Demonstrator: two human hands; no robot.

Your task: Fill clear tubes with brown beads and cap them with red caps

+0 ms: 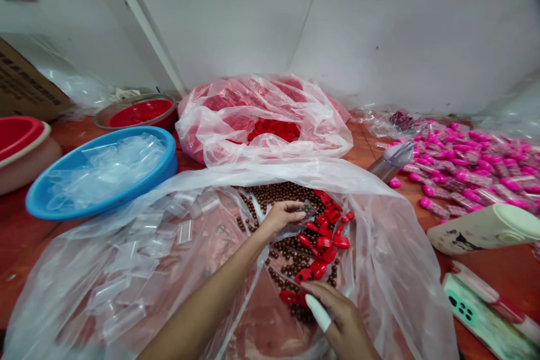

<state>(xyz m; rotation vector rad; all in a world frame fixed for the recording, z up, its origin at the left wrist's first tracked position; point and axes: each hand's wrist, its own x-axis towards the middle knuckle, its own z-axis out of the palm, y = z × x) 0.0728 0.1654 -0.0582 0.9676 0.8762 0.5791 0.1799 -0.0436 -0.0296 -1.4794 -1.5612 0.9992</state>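
My left hand (pixel 282 218) is closed with its fingertips on a small clear plastic tube (pixel 309 209), over a heap of brown beads (pixel 274 194). Lower down, my right hand (pixel 337 309) pinches at a red cap (pixel 302 298) between a finger and a digit in a white cover (pixel 318 311). The fingers partly hide that cap. Several more red caps (pixel 324 242) lie loose on the beads between and beyond my hands. A clear plastic sheet or bag (pixel 379 270) lies beneath the beads and caps.
Clear tubes (pixel 126 292) lie on the plastic at left. Behind stand a blue basin (pixel 37 202) of clear pieces and a bag of red caps (pixel 274 129). Pink-capped filled tubes (pixel 476 163), a pale bottle (pixel 476 229) and a phone (pixel 485 315) are at right.
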